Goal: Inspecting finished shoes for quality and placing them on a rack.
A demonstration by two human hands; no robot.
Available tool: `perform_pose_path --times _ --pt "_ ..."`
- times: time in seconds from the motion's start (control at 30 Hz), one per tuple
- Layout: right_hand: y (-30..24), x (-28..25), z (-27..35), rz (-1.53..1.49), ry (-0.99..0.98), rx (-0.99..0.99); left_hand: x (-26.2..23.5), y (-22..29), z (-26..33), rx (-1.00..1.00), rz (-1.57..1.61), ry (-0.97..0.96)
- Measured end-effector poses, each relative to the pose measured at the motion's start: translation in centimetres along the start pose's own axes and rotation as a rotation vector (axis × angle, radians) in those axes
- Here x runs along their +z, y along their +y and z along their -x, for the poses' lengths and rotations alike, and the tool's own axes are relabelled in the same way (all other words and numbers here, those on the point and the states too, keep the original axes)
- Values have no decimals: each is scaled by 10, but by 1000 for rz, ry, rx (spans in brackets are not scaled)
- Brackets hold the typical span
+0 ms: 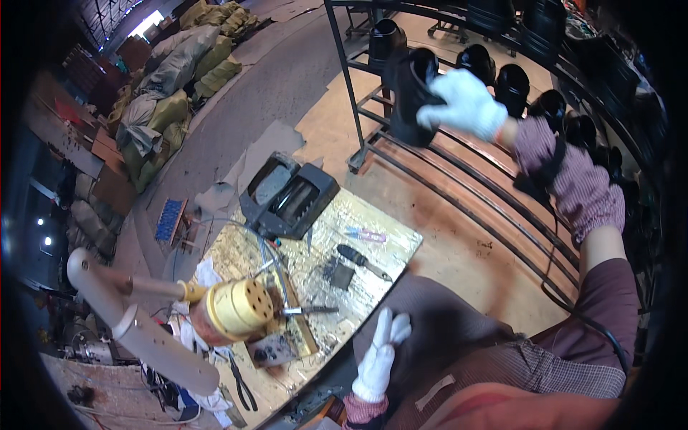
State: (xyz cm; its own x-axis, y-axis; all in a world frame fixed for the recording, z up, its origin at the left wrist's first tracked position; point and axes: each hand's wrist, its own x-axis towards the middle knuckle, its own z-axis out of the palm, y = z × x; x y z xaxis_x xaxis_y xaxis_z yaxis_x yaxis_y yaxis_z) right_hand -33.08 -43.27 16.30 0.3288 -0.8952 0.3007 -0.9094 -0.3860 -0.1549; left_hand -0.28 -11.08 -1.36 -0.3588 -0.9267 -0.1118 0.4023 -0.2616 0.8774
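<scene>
— Where is the right hand (pixel 464 104)?

— Stretched out to the metal rack (pixel 459 172), gloved in white, fingers wrapped around the top of a black boot (pixel 410 97). The boot hangs upright in that grip, above the rack's near rails and towards its left end, just right of the corner post.

— And the other boots?

— A row of black boots (pixel 512 86) stands along the rack's far rail, running off to the right behind the wrist. The held one is in front of that row, apart from it.

— The left hand (pixel 380 358)?

— Also in a white glove, low over the lap, at the near right edge of the foil-covered table (pixel 387 247). It holds nothing; the fingers are spread loosely, two of them pointing up.

— What lies on the table?

— A brush with a dark handle (pixel 362 261) near the right edge, a dark flat piece (pixel 342 275) just beside it, and a black machine (pixel 290 195) on the far corner. Towards the left edge sits a yellow drum with holes (pixel 240 309), with a pale curved form (pixel 136 326) passing in front of it. Black pliers (pixel 242 383) lie at the near left corner.

— Beyond the table?

— Stuffed sacks (pixel 172 93) are piled along the floor's far left side.
</scene>
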Motion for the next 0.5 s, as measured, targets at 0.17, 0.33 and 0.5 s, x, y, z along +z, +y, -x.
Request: perform_pose_path --times 0.17,0.33,0.5 --pt "95 31 -122 356 -25 331 -37 -22 5 -401 63 376" --pt "130 59 -184 545 220 254 -76 -40 -3 -595 215 558" --pt "119 94 -230 29 240 203 -74 -51 7 -358 143 525"
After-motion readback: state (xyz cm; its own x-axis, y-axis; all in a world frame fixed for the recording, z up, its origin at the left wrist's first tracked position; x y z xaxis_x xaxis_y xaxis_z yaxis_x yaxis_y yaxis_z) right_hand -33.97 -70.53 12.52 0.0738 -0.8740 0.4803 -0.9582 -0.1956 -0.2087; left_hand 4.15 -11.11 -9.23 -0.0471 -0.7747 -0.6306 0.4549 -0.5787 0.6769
